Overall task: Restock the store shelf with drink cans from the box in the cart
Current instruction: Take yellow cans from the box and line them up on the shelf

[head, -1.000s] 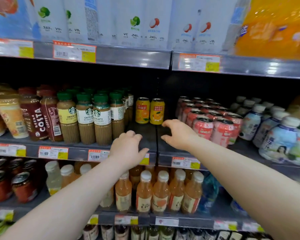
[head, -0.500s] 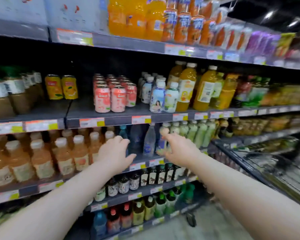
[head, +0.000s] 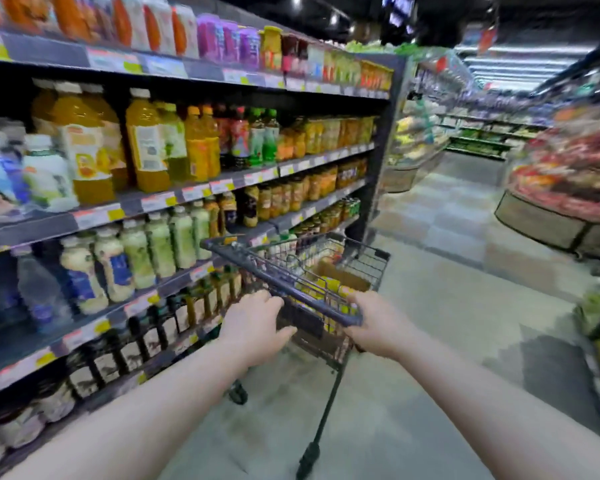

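Cans (head: 330,284) with yellow tops sit in a brown cardboard box (head: 347,277) inside the wire basket of the cart (head: 371,261); the mesh and the blur hide how many there are. The cart stands just beside the shelf (head: 153,202), its left side close to the lower tiers, its near bar (head: 243,260) running slantwise toward the person.

The right hand (head: 378,323) is at the bar's right end, thumb under and fingers curled over it, holding it. The left hand (head: 257,323) is at the middle of the bar, fingers bent and thumb held apart below; the blur makes it impossible to tell whether they close round the bar. Both forearms reach in from the bottom edge.

Bottles (head: 146,147) of juice fill the shelf tiers, with price tags (head: 194,192) along each front edge. Their labels are smeared and unreadable, and the left end of the shelf is cut off.

Grey floor (head: 430,341) opens to the right of the cart and ahead of it, past the end of the shelf. A low round display stand (head: 548,223) sits well off to the right. One cart wheel (head: 238,393) shows near the shelf foot; something green at the right edge is too cut off to name
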### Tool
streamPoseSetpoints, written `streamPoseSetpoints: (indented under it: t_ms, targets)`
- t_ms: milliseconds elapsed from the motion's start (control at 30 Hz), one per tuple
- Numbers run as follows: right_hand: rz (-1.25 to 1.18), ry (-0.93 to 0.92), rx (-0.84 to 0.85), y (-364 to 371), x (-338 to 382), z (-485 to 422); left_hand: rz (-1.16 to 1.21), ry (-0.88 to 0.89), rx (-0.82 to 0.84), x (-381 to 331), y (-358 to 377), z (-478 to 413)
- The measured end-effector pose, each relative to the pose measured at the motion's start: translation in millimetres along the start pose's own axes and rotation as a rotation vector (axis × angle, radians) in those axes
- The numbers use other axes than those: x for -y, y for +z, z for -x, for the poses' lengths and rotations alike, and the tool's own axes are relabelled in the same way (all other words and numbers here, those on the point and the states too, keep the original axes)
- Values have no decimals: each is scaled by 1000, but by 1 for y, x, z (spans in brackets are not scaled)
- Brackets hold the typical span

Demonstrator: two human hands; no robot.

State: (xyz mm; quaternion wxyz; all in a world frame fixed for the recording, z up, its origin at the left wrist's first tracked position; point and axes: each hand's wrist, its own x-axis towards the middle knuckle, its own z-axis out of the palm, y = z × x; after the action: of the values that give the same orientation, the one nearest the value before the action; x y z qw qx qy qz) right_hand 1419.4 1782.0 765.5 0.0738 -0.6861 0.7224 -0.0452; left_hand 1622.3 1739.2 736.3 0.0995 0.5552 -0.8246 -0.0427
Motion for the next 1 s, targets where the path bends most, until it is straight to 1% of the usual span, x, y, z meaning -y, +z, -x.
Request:
streamPoseSetpoints:
  t_ms: [100,167,267,400,500,600,700,800,933,1000]
  targets:
    - [-32,93,9,2,-55,-7,22,92,40,-39,21,-47]
    - [-9,170,15,-1,-91,-17,45,156,60,-64,38,-85]
    - [43,269,28,-10,-140,-43,66,232,63,-101,61,-148]
    - [48,379,58,-26,-199,-84,76,312,125,-151,86,-230]
    - [42,431,56,-29,-235,-112,76,346,130,-179,107,-279]
    - [36,457,113,-21,-266,-136,54,348,216,-197,135,-309]
    - [18,465,142,-15,-300,-169,43,330,254,-205,160,-340]
    - [13,437,168,-10,-334,-213,62,269,270,-208,178,-374]
    - [51,300,199,-2,-378,-282,27,114,272,-203,201,-422]
    - [63,218,199,-3,-400,-319,47,12,261,-203,211,-448]
